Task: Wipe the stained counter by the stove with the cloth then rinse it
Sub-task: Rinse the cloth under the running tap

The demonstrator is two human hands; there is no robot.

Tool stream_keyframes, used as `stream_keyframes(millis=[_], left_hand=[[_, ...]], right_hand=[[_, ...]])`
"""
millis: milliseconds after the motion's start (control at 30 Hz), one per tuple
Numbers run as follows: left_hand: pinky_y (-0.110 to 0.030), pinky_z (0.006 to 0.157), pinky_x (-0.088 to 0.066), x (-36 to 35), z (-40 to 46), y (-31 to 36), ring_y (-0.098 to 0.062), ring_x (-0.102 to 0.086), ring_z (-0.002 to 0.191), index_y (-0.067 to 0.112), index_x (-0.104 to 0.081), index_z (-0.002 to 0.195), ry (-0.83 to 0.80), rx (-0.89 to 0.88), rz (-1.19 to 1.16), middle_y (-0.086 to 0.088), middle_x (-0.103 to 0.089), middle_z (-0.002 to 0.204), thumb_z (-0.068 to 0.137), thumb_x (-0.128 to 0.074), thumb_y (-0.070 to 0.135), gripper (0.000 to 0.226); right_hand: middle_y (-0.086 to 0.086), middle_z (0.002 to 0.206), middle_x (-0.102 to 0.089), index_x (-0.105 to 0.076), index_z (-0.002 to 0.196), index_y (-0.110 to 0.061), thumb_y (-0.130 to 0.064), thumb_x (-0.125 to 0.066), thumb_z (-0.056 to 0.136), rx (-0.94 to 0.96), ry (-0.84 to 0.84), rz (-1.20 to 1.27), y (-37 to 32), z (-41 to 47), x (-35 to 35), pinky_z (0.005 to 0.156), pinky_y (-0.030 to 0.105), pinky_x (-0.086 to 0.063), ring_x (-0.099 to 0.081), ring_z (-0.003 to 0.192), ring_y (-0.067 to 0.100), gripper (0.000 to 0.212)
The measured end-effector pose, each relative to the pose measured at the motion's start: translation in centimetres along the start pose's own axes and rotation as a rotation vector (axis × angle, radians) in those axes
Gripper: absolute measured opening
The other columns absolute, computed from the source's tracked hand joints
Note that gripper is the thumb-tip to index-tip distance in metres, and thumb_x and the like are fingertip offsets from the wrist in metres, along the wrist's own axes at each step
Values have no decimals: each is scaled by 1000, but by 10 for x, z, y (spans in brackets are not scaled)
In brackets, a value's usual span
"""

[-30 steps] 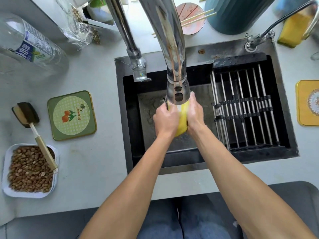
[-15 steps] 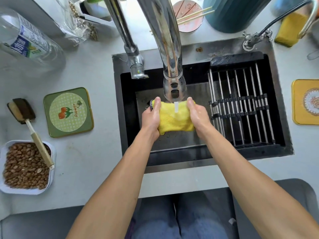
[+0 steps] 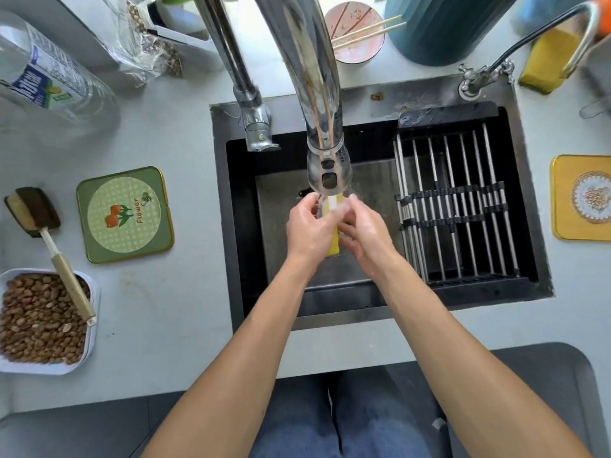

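2 hands [image 3: 312, 226], 1 cloth [image 3: 332, 247], 3 taps [image 3: 310, 77], 2 coasters [image 3: 125, 213], 1 bottle [image 3: 49, 77], 1 brush [image 3: 36, 213].

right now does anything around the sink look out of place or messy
A brush lies with its handle resting in the tray of nuts, left of the sink. A small brown stain sits on the sink's back rim.

Cloth [image 3: 332, 241]: yellow, wet, bunched into a narrow upright fold. Pressed between my 2 hands, only a thin strip showing. Position: over the sink [image 3: 363, 304] basin, directly under the tap [image 3: 327, 173], water stream landing on its top edge.
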State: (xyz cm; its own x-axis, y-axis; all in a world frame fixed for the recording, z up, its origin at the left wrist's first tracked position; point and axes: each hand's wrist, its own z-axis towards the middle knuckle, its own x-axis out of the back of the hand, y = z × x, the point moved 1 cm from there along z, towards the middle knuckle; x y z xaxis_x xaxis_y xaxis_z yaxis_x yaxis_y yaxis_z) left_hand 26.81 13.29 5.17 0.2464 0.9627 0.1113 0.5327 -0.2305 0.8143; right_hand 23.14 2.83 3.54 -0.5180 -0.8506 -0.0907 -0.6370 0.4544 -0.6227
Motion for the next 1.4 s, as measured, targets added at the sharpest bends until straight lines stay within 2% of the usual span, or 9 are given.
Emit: stream_keyframes(millis=[233, 367, 433, 600, 733, 933, 1133, 1300, 1400], left_hand=[[-29, 81, -53, -16, -29, -9, -6, -65, 88, 25, -78, 106, -129, -255, 401, 8, -75, 98, 95, -56, 23, 25], [-34, 89, -61, 17, -12, -22, -3, -72, 96, 28, -81, 107, 113, -84, 212, 14, -79, 99, 98, -63, 29, 20], [-35, 95, -58, 33, 6, -24, -1, -68, 100, 25, -75, 111, 198, 11, 237, 13, -75, 105, 102, -62, 37, 20], [-43, 98, -58, 41, 40, -23, -26, -75, 111, 17, -78, 113, -212, 497, -128, -7, -78, 121, 100, -44, 75, 69], [-38, 74, -63, 32, 47, -20, -26, -77, 94, 8, -79, 113, -104, 364, -297, -13, -81, 112, 101, -65, 48, 44], [-35, 65, -47, 4, 24, -12, -19, -60, 68, 10, -63, 78, 180, -27, 250, 4, -63, 66, 93, -66, 44, 37], [-34, 65, -47, -27, 11, -14, -25, -69, 75, 18, -70, 75, 246, -178, 535, -5, -75, 79, 100, -61, 51, 43], [-35, 63, -39, 10, 34, -20, -24, -60, 65, 7, -68, 76, 292, -10, 478, -1, -66, 67, 101, -56, 29, 35], [-32, 54, -39, -13, 16, -8, -15, -60, 58, 11, -69, 71, 264, -25, 306, 4, -65, 59, 91, -55, 47, 45]], right_hand=[[9, 85, -71, -74, 88, -9, -48, -66, 98, -129, -126, 351, -3, -4, -6, 82, 35, -59, -70, 79, 23, 40], [21, 104, -79, -73, 111, 0, -28, -55, 108, -153, -29, 371, -2, 7, -1, 72, 44, -66, -79, 87, 32, 34], [23, 111, -78, -69, 125, 0, -33, -45, 111, -155, -71, 363, -2, 9, -1, 88, 52, -64, -78, 100, 36, 43], [27, 134, -68, -58, 143, 0, -49, -31, 112, -159, -232, 345, -3, 7, 1, 104, 51, -56, -68, 124, 38, 64], [17, 127, -75, -65, 137, -5, -47, -42, 111, -130, -109, 226, 1, 16, 7, 99, 51, -59, -72, 120, 34, 54], [4, 107, -72, -67, 114, -10, -54, -51, 105, -6, 322, -364, 7, 36, 3, 102, 44, -54, -69, 112, 32, 48], [-1, 84, -70, -61, 90, -22, -37, -43, 111, -79, 78, 38, 19, 31, -16, 66, 30, -56, -66, 77, 17, 31], [11, 99, -81, -77, 105, -9, -48, -50, 107, -69, 65, 135, 4, 35, -27, 85, 45, -62, -78, 94, 30, 47], [6, 93, -76, -73, 101, -12, -35, -51, 107, -66, 112, -121, -3, 38, -32, 87, 41, -54, -72, 96, 28, 32]])
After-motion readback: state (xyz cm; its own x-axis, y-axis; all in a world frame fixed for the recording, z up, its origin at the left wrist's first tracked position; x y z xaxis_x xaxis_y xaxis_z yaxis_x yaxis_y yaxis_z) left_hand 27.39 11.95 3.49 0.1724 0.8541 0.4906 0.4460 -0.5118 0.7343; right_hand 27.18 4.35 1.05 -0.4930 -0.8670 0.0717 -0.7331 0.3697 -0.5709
